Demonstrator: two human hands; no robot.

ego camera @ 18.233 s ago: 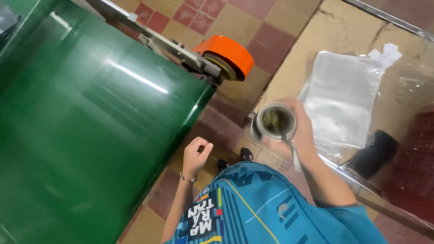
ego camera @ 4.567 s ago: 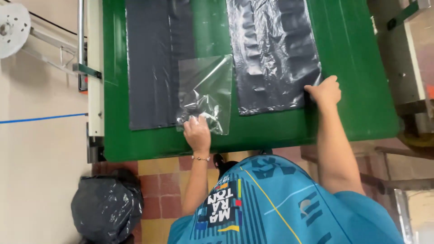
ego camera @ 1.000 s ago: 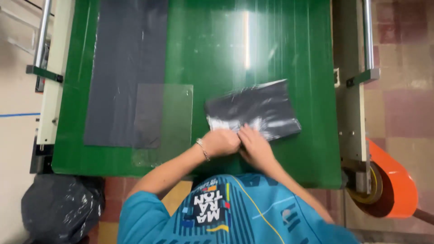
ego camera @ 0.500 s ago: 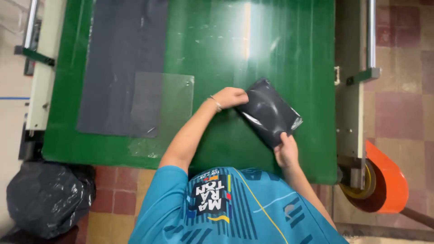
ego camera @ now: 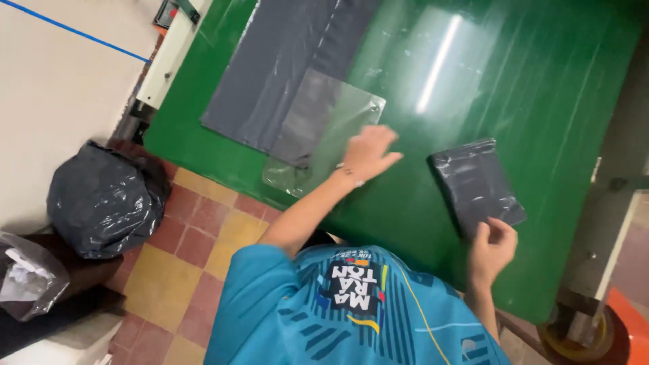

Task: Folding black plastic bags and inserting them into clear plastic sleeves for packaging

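Note:
A folded black plastic bag (ego camera: 476,186) lies flat on the green table (ego camera: 541,81), toward its right side. My right hand (ego camera: 492,247) pinches the bag's near corner at the table's front edge. My left hand (ego camera: 368,152) hovers open with fingers spread, just right of a clear plastic bag (ego camera: 324,132). That clear bag partly overlaps a long dark grey plastic sheet (ego camera: 270,74) spread out on the left of the table.
A full black rubbish bag (ego camera: 105,199) sits on the tiled floor at the left. A clear sack with paper (ego camera: 27,280) is at the lower left. A white machine frame (ego camera: 169,57) borders the table's left end. An orange roll (ego camera: 625,331) shows at the lower right.
The folded black bag has been laid flat on the table. My left hand has let go of it and moved left toward the clear bag. My right hand stays at its near corner.

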